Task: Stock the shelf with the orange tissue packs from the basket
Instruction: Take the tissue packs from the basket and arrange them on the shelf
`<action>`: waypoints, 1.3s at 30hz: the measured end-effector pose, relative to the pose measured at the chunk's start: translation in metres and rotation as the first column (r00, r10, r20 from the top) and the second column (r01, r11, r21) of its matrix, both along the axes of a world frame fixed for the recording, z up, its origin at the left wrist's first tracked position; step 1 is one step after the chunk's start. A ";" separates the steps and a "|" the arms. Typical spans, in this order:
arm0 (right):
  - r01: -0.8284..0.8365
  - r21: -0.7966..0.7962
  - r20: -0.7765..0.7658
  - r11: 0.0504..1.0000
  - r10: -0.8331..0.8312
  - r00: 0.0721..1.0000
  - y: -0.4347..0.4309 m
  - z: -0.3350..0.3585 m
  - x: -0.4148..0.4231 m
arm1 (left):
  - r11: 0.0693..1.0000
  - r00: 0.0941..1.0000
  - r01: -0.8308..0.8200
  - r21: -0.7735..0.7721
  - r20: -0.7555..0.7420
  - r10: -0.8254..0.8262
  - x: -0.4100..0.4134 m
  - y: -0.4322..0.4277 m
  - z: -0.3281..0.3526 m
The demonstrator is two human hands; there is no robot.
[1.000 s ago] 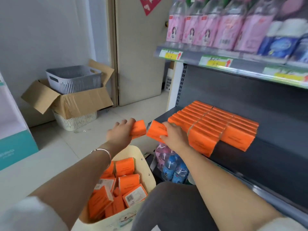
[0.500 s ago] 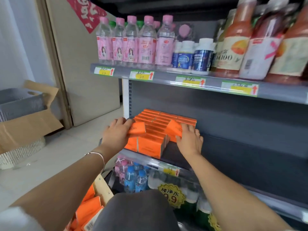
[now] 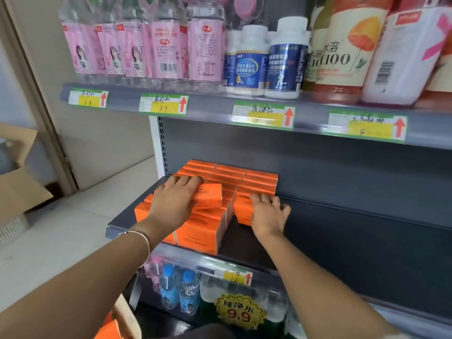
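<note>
— Left hand [image 3: 175, 204], state?
— Grips upper pack [image 3: 211, 195] with fingers curled over its far edge, thumb hidden. Holds it flat on top of stocked block [image 3: 230, 174], near left end of shelf [image 3: 354, 216].
— Right hand [image 3: 267, 214]?
— Grips front pack [image 3: 241, 210] with fingers curved over its top, thumb hidden. Sets it at front of block's right column.
— Progress?
— Judged part done. Shows three columns running from back panel [image 3: 318, 167] toward front edge at shelf's left corner, partly doubled in height. Leaves right column short of front edge and whole right stretch of shelf bare.
— Remaining stock?
— Cannot count. Shows only a corner of basket [image 3: 126, 314] at bottom left, with orange packs [image 3: 107, 330] inside. Assume further trips needed.
— Materials and shapes?
— Packs: rectangular blocks, crisp-edged, wrapped in glossy orange film with dark print; likely soft and compressible under grip.
— Shelf?
— Flat, matte, dark grey; probably painted metal. Fitted with clear price strip [image 3: 195, 260] along front edge.
— Basket?
— Pale smooth rim, probably plastic.
— Handling note?
— Seat both packs square against neighbours. Expect slick film to slide on film below.
</note>
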State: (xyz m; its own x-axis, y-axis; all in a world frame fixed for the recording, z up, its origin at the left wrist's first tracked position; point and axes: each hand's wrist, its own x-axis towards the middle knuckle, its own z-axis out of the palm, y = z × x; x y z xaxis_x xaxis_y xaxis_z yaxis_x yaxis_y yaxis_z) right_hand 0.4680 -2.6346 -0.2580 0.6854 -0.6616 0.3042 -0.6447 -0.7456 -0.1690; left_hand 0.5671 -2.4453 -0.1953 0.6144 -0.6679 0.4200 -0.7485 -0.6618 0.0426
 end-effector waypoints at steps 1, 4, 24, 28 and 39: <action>-0.012 -0.003 -0.007 1.000 0.012 1.000 -0.003 -0.001 0.006 | 1.000 1.000 0.002 0.008 0.003 -0.002 0.002 -0.003 0.001; -0.009 -0.019 0.008 1.000 0.009 1.000 -0.008 -0.004 0.020 | 1.000 1.000 0.018 0.012 -0.018 -0.018 0.007 -0.013 0.001; -0.224 -0.062 0.301 0.973 0.232 0.925 0.015 0.037 -0.006 | 0.996 0.998 0.061 0.058 0.010 -0.062 -0.005 -0.020 0.003; -0.413 -0.210 0.161 0.886 0.448 0.879 0.041 0.051 -0.012 | 0.993 0.993 0.116 0.004 -0.008 -0.116 -0.016 -0.021 0.009; -0.189 -0.099 0.204 0.977 0.205 0.957 0.026 0.036 -0.052 | 0.967 0.963 0.179 -0.180 -0.169 -0.210 -0.034 -0.019 -0.002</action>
State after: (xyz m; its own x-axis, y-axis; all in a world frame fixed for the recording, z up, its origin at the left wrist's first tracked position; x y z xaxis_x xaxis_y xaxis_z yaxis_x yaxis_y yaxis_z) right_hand 0.4157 -2.6082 -0.2218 0.7142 -0.4885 0.5013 -0.4394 -0.8704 -0.2222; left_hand 0.5332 -2.4646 -0.1974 0.5565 -0.7148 0.4236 -0.8309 -0.4768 0.2869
